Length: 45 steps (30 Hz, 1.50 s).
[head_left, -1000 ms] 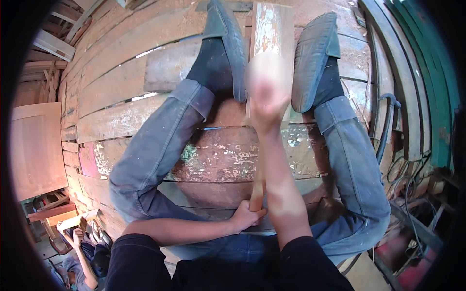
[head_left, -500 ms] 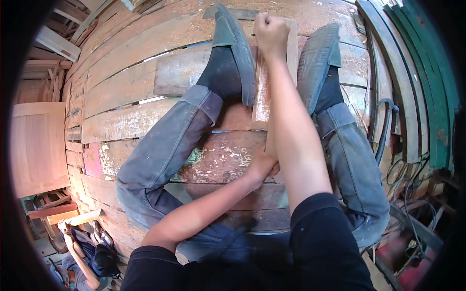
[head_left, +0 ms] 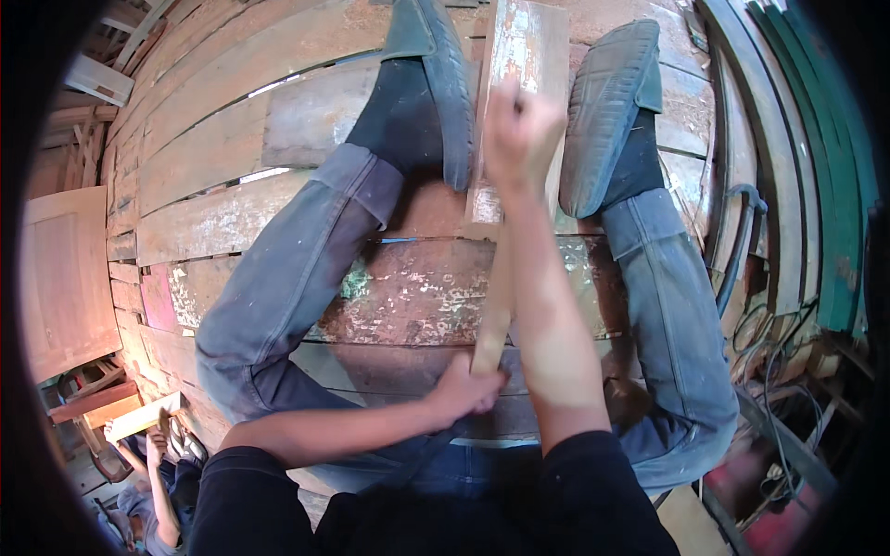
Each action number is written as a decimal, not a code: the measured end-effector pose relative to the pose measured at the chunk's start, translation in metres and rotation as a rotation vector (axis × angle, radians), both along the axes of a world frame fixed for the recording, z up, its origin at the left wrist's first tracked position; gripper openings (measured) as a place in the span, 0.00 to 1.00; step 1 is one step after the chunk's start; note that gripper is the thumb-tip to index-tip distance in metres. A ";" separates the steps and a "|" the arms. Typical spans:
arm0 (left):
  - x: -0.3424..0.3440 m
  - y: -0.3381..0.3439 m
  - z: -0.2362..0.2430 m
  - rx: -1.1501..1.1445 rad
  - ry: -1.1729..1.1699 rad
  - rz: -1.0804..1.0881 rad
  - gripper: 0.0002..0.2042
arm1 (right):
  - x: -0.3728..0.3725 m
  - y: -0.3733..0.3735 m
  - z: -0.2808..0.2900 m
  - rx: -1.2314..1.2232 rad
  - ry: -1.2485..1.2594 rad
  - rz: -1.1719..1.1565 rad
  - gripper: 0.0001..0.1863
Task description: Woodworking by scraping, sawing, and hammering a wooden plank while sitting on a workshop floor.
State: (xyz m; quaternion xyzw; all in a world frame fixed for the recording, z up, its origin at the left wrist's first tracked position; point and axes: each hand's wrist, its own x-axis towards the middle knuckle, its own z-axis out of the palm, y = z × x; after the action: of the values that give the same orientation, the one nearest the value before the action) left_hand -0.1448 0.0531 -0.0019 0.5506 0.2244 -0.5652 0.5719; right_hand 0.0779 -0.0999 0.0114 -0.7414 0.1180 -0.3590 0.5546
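Note:
My left hand (head_left: 468,382) is wrapped round the near part of a long, pale wooden strip (head_left: 496,320), low between my knees. The strip runs away from me, and its far part goes out of sight beneath my right forearm. Farther out, my right hand (head_left: 527,130) is closed in a fist, somewhat blurred, above a board; what it grips is hidden. That board (head_left: 496,190) has worn whitish paint and lies lengthwise between my two shoes. My left shoe (head_left: 450,93) stands along its left side, my right shoe (head_left: 607,120) along its right.
Worn floor planks (head_left: 222,227) with gaps spread beneath me. On the right lie long timbers (head_left: 765,157), green boards (head_left: 830,185), a bent grey bar (head_left: 737,236) and tangled cables (head_left: 779,371). A wooden panel (head_left: 69,278) stands at left; below it another person (head_left: 153,491) handles a wood piece.
Both my hands have come nearer to my body, the pale strip moving with my left hand. More of the board's far part shows. The other person's wood piece has tilted and shifted slightly.

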 end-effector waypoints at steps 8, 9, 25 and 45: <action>0.074 -0.097 0.010 -0.132 -0.120 0.465 0.08 | 0.115 -0.036 0.011 -0.066 -0.062 -0.036 0.21; 0.072 -0.098 0.013 -0.125 -0.145 0.467 0.08 | 0.111 -0.028 0.010 -0.071 -0.072 -0.054 0.24; -0.041 0.023 -0.028 -0.110 0.125 0.070 0.11 | -0.050 0.023 -0.004 0.088 -0.020 0.020 0.21; 0.049 -0.021 -0.010 -0.104 -0.499 0.057 0.08 | -0.069 -0.071 0.054 1.012 -0.198 0.373 0.21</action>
State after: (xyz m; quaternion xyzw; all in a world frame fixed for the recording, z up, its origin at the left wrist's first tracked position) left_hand -0.0961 0.0326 -0.0117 0.6362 0.0626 -0.4063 0.6529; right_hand 0.0088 -0.1710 0.0651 -0.3532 0.0900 -0.2210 0.9046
